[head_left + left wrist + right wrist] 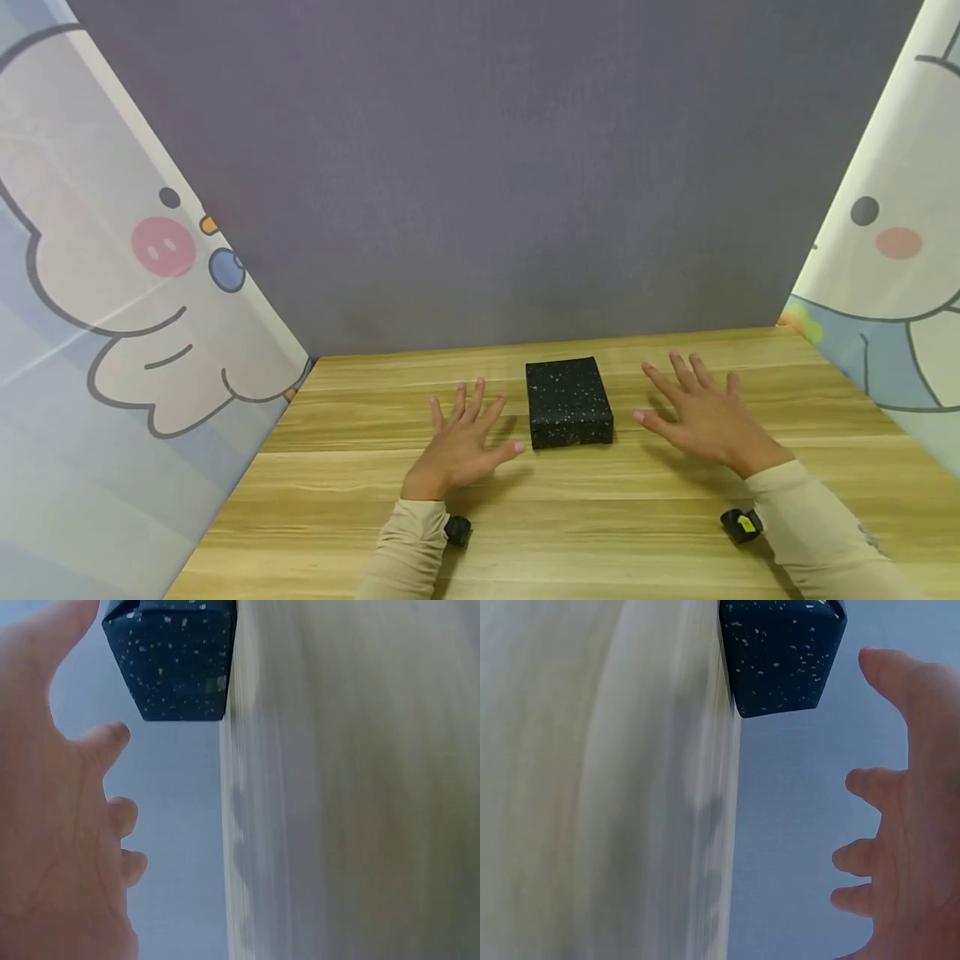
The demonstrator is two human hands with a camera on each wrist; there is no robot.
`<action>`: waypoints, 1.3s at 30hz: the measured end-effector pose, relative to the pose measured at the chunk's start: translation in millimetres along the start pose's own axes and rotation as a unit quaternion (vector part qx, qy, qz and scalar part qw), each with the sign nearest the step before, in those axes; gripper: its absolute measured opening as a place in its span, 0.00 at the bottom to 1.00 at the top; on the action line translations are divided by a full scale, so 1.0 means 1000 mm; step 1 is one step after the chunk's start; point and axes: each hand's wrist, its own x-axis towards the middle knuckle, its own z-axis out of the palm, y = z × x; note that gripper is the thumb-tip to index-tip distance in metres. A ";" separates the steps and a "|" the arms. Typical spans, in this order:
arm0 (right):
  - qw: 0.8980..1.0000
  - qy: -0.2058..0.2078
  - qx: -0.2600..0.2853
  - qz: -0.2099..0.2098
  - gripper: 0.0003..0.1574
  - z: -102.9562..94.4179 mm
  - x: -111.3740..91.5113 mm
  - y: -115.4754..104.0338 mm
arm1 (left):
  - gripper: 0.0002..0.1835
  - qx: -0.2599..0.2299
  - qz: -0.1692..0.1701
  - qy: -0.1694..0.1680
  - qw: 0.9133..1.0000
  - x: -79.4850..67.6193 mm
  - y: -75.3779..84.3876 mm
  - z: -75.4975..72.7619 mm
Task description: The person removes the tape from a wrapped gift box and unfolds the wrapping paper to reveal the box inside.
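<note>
A black box with light speckles (568,400) lies on the wooden table between the two hands. To its left is my left hand (467,442), fingers spread and holding nothing, its thumb close to the box's near left corner but apart from it. On the other side my right hand (705,417) hovers over the table with spread fingers, also holding nothing, a wider gap from the box. Both wrist views catch one end of the speckled box (176,664) (780,656) at the top, beyond the thumb. The underside of the box is hidden.
The table (600,533) has a wood-grain top. Behind it rises a grey panel (487,167). Cartoon-printed sheets stand at the left (90,250) and right (900,200). A small black wrist device (457,530) sits at the left sleeve, another (741,525) at the right.
</note>
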 end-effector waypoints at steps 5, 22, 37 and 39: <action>1.000 0.011 0.009 -0.002 0.53 0.004 0.001 -0.003 | 0.44 0.008 0.024 0.003 1.000 0.005 0.007 0.002; 0.998 0.054 0.031 -0.033 0.49 0.013 0.003 -0.016 | 0.43 -0.006 0.041 0.039 0.998 0.010 0.020 0.007; 0.992 0.020 0.123 -0.030 0.42 0.017 0.007 -0.026 | 0.36 -0.056 0.048 0.042 0.996 0.014 0.022 0.005; 0.981 -0.003 0.191 -0.015 0.40 0.016 0.008 -0.028 | 0.35 -0.055 0.051 0.044 0.996 0.015 0.023 0.005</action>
